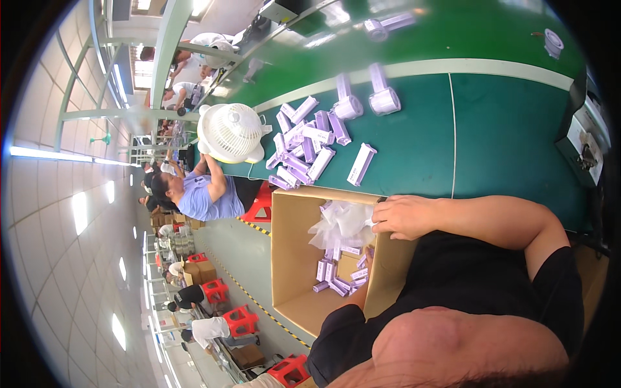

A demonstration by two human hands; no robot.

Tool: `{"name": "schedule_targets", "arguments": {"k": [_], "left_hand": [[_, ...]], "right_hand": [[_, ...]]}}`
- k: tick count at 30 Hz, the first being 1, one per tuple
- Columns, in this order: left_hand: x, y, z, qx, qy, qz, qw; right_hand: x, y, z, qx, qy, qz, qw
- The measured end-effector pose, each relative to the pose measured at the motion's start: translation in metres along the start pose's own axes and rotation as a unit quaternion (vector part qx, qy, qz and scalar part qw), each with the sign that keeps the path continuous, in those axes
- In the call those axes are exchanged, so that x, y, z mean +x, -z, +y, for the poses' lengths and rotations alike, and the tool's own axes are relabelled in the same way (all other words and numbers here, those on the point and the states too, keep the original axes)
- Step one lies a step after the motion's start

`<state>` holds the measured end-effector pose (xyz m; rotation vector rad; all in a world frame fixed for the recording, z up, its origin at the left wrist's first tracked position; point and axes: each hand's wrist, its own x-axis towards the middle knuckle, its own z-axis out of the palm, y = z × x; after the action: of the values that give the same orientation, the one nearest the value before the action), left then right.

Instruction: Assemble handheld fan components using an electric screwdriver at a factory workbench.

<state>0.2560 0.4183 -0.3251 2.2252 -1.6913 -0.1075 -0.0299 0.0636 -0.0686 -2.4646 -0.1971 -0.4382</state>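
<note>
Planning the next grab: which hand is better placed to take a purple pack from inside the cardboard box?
Left, probably. The left hand is down inside the cardboard box beside the purple packs; the right hand rests up on the rim by the plastic bag.

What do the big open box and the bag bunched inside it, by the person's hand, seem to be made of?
The box looks like plain brown corrugated cardboard: matt, with stiff flat walls. The bag seems thin clear plastic film, crinkled and glossy. The hand rests at the box rim.
</note>
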Motion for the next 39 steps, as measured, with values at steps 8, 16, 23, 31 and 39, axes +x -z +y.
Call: {"name": "schedule_targets", "arguments": {"k": [8, 16, 23, 31, 39], "left_hand": [[0.003, 0.018, 0.001, 0.006, 0.015, -0.035, 0.999], [0.004, 0.028, 0.000, 0.010, 0.033, -0.079, 0.996], [0.001, 0.024, -0.016, 0.016, 0.054, -0.111, 0.992], [0.008, 0.035, -0.024, 0.034, 0.088, -0.130, 0.987], [0.102, 0.194, 0.059, 0.039, 0.227, -0.056, 0.971]], "right_hand": [[0.000, -0.002, 0.000, -0.011, 0.007, 0.011, 1.000], [-0.001, -0.004, 0.003, -0.010, 0.011, 0.026, 1.000], [-0.001, -0.005, 0.002, 0.006, 0.008, 0.014, 1.000], [-0.001, 0.001, 0.001, 0.000, 0.011, 0.005, 1.000], [-0.007, -0.006, 0.002, -0.006, -0.004, -0.005, 1.000]]}}
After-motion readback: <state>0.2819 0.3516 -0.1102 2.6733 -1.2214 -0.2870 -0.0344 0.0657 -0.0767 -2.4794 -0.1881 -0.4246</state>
